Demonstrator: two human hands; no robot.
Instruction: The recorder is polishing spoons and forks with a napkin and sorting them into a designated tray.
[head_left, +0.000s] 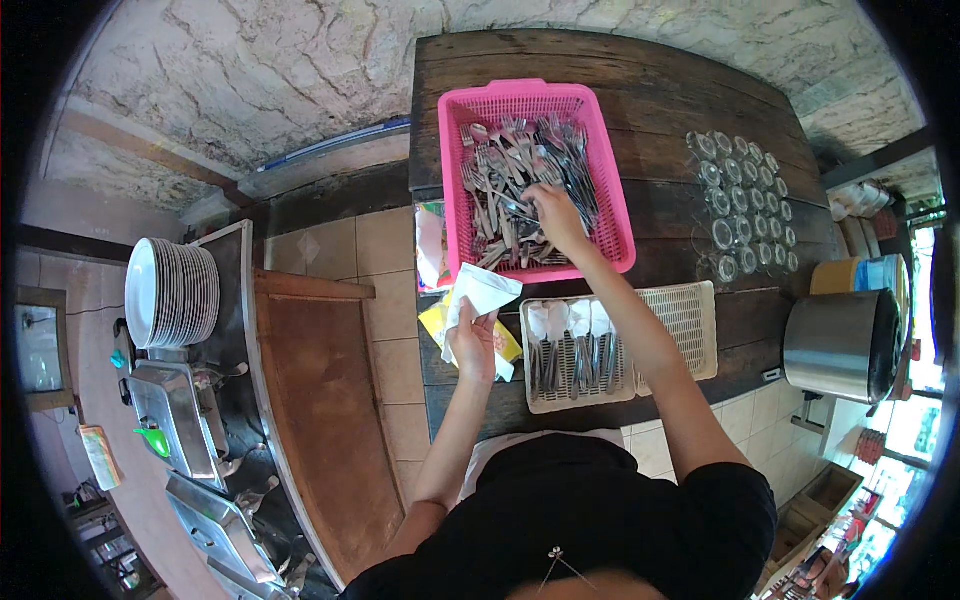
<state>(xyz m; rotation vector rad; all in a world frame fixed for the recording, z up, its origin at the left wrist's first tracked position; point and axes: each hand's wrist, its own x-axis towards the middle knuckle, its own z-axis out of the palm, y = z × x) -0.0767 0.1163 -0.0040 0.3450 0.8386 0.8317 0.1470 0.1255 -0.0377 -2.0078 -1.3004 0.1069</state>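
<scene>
The thumb and fingers of the left hand (pixel 474 345) pinch a white paper napkin (pixel 488 290) near its lower end, its upper part slanting up toward the near left corner of a pink basket (pixel 606 150). The right hand (pixel 553 212) reaches into that basket, fingers bent down onto the loose cutlery (pixel 490 205); the fingertips are partly hidden, so I cannot tell whether they close on a piece. Forks and spoons lie there in a jumbled heap, most handles pointing toward the person.

The basket sits on a dark wooden table (pixel 640 75). Just beside it, on the person's side, is a cream perforated tray (pixel 700 345), whose left section holds a row of cutlery sets (pixel 580 320) with white paper around their upper ends. The right forearm passes over this tray. A yellow packet (pixel 508 342) lies below the left hand. Rows of clear glasses (pixel 745 205) stand on the table, well apart from the basket on its right.
</scene>
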